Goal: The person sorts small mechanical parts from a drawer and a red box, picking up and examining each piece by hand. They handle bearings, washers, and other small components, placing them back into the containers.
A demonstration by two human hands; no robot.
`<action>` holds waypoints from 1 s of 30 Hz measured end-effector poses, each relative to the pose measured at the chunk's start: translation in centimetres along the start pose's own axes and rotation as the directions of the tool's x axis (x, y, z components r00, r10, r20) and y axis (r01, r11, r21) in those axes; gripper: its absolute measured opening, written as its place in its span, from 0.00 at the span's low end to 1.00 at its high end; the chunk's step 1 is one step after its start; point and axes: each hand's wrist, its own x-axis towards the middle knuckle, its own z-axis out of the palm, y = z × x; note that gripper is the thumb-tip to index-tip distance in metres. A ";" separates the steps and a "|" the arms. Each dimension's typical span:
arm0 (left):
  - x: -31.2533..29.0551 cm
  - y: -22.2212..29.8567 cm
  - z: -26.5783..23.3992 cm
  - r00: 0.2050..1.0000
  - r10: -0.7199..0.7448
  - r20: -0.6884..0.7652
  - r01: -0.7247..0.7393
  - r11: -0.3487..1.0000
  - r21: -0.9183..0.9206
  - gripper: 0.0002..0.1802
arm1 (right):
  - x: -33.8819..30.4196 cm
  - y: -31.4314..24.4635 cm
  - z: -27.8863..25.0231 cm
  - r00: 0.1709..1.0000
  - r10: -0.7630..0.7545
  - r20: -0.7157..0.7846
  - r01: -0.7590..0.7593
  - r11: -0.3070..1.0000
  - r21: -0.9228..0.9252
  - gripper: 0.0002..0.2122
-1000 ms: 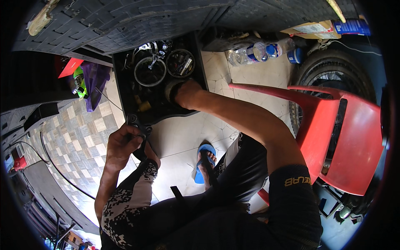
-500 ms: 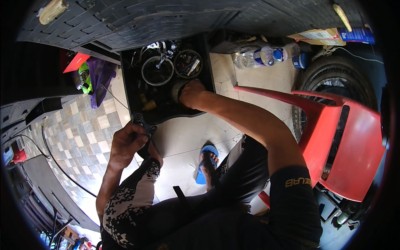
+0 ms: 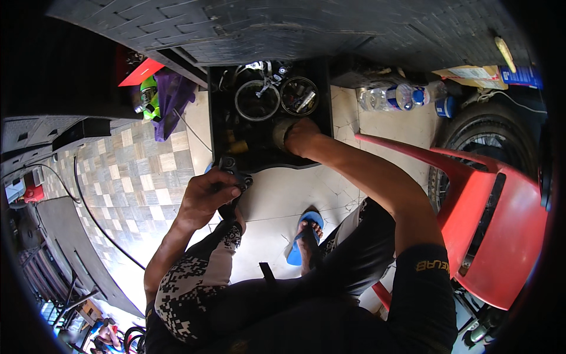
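Pinched in my left hand [image 3: 205,197] is a black metal part [image 3: 234,175] with rounded ends and holes; its exact kind is unclear. It sits just outside the near left corner of a black open drawer [image 3: 268,158]. My right hand [image 3: 303,135] reaches into the drawer, closed at the rim of a round, greyish-beige container [image 3: 283,131]; some fingers are hidden. Beyond it stand a round tin [image 3: 285,106] of small metal parts and a clear-rimmed round tub [image 3: 238,106]. Silver bike brake parts [image 3: 268,79] lie across the tub and behind it. A dull yellow piece [image 3: 238,146] lies at the drawer's near left.
A red plastic chair [image 3: 501,236] stands at my right, before a spoked wheel with a tyre [image 3: 486,133]. Plastic bottles [image 3: 398,97] lie beyond the drawer's right side. A purple bag [image 3: 173,103] hangs at the left. Dark woven-pattern cabinetry [image 3: 283,32] spans the far side.
The whole view has shifted, so the scene sits farther right. My left hand has come slightly closer to the drawer, still holding the black metal part. My right hand stays inside the drawer.
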 end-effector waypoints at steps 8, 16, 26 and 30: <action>-0.2 -0.3 -0.3 0.999 -0.032 -0.017 0.028 0.978 -0.206 0.11 | 0.2 0.2 0.2 0.999 0.037 0.018 -0.038 0.998 0.047 0.10; -0.1 0.0 -0.5 1.000 -0.018 0.015 0.021 0.974 -0.226 0.13 | -3.6 3.6 -3.5 0.989 -0.119 0.084 0.044 0.791 0.611 0.13; 0.1 0.6 -0.3 0.997 -0.050 0.065 0.071 0.925 -0.374 0.14 | -9.3 2.8 -4.9 0.832 -0.149 -0.534 0.399 -0.508 0.763 0.15; 0.3 0.5 -0.1 0.997 0.001 0.073 0.030 0.907 -0.421 0.14 | -9.5 1.2 -5.3 0.787 -0.111 -0.607 0.452 -0.566 0.689 0.15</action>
